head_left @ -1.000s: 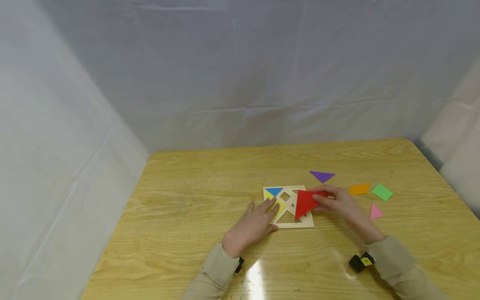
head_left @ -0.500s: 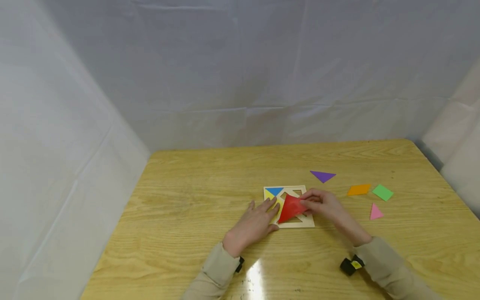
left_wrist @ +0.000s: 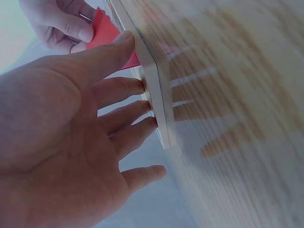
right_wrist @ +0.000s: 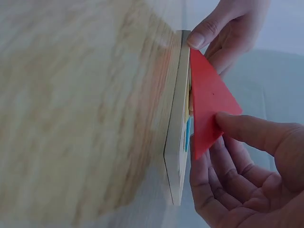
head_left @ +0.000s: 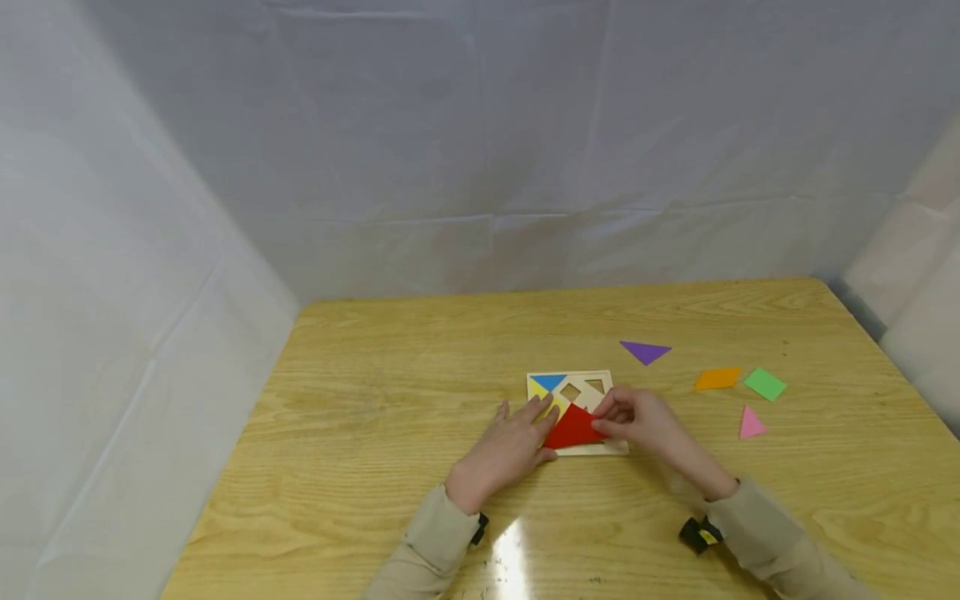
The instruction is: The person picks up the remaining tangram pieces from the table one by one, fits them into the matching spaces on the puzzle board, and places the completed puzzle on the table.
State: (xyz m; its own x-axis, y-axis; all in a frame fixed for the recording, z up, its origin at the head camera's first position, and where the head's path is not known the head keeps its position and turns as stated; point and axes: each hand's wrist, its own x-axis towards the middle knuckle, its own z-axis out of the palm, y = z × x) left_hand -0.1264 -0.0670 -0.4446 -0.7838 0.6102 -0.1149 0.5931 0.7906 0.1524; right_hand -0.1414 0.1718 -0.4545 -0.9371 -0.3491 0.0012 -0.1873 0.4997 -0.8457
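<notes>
My right hand (head_left: 641, 423) pinches a red triangle piece (head_left: 573, 427) between thumb and fingers. In the right wrist view the red triangle (right_wrist: 211, 99) stands tilted over the wooden tangram board (right_wrist: 176, 156), one corner close to the left thumb. My left hand (head_left: 506, 454) lies spread with straight fingers on the left part of the tangram board (head_left: 609, 448), its thumb at the near edge. A blue triangle (head_left: 548, 382) and a yellow piece (head_left: 537, 390) sit in the board; left fingers partly cover the yellow one. Bare cut-outs show at the board's far right.
Right of the board lie a purple triangle (head_left: 646, 352), an orange parallelogram (head_left: 717, 379), a green square (head_left: 765, 384) and a pink triangle (head_left: 752, 422), all flat on the wooden table (head_left: 390, 392). White sheeting (head_left: 480, 167) hangs behind and at both sides.
My right hand has carried the red triangle left and toward the near edge, turning it over the board's near cut-out. The left hand has stayed in place.
</notes>
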